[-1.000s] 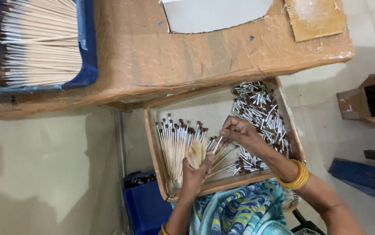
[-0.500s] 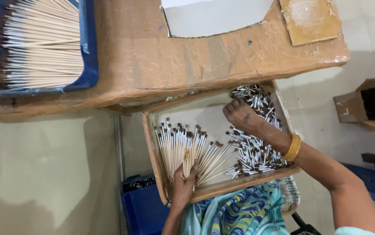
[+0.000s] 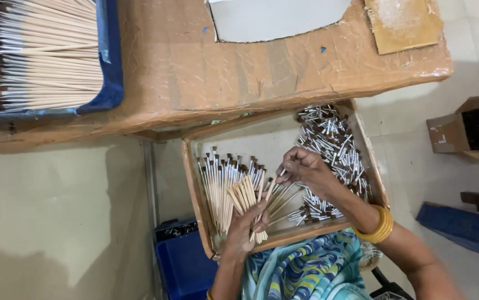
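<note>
Far left on the surface (image 3: pixel 195 72) there's a blue tray (image 3: pixel 109 66) packed with plain wooden sticks (image 3: pixel 45 61), all lying sideways. Below that, near the floor, a blue bin (image 3: pixel 181 261) sits just left of the person's lap. Then comes the shallow cardboard box (image 3: pixel 192 183) tucked under the surface's near edge. Inside it, finished brushes (image 3: pixel 220 180) lie in a row on the left side. The left hand (image 3: pixel 245 228) has its fingers closed around a fanned bundle of sticks (image 3: pixel 247 197), tips pointing away. Just right of that, the right hand (image 3: pixel 303 169) is pinched down tight on one small ferrule (image 3: pixel 281 173) right at a stick's end. Farther right, a heap of loose metal ferrules (image 3: pixel 334 144) fills the box's right side. A yellow bangle (image 3: pixel 378 225) is on that wrist.
</note>
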